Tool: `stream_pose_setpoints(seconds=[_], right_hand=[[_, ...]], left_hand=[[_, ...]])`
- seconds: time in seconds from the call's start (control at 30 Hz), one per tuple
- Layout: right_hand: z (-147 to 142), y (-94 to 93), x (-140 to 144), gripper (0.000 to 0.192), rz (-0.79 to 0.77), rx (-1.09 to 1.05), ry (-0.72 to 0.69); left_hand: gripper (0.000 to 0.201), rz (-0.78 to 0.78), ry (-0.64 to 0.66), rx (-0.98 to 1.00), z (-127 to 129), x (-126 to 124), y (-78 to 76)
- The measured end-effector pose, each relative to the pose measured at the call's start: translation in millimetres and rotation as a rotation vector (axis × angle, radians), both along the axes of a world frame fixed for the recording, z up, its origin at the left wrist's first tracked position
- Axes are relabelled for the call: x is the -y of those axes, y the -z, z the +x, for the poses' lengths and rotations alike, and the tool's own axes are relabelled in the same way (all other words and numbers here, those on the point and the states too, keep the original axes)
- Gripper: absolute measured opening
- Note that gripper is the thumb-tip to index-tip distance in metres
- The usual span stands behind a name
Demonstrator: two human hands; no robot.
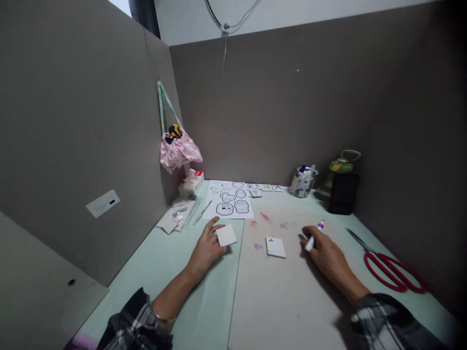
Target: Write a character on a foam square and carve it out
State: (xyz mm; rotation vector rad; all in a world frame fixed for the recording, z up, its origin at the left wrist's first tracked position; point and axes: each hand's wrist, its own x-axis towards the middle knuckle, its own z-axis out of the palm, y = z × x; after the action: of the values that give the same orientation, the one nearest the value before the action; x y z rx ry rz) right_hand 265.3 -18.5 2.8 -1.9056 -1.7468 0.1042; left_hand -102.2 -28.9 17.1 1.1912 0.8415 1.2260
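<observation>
So the left hand has a blank card pinched between thumb and fingers, most of it poking out past the fingertips. Right hand's fingers are curled round a marker, purple end sticking up above them. Marked card lies between both hands, touching neither.

A pink pouch is hung on the left partition; red-handled scissors are laid at right; a green-topped bottle is partly hidden by, apparently, a tablet.
</observation>
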Motion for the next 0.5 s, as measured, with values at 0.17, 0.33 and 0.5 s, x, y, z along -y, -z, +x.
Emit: stream_pose_setpoints(seconds=[0.17,0.33,0.5], right_hand=[[0,0.7,-1,0.034,0.014,-0.011,0.005],[2,1.9,-2,0.035,0.018,-0.031,-0.003],[3,1.7,-2,0.038,0.018,-0.039,-0.019]], left_hand=[[0.086,0.022,-0.102,-0.086,-1,-22,1.7],[0.079,0.197,-0.333,-0.249,4,-89,-30.9],[0.039,0.265,-0.377,-0.465,19,-125,-33.4]])
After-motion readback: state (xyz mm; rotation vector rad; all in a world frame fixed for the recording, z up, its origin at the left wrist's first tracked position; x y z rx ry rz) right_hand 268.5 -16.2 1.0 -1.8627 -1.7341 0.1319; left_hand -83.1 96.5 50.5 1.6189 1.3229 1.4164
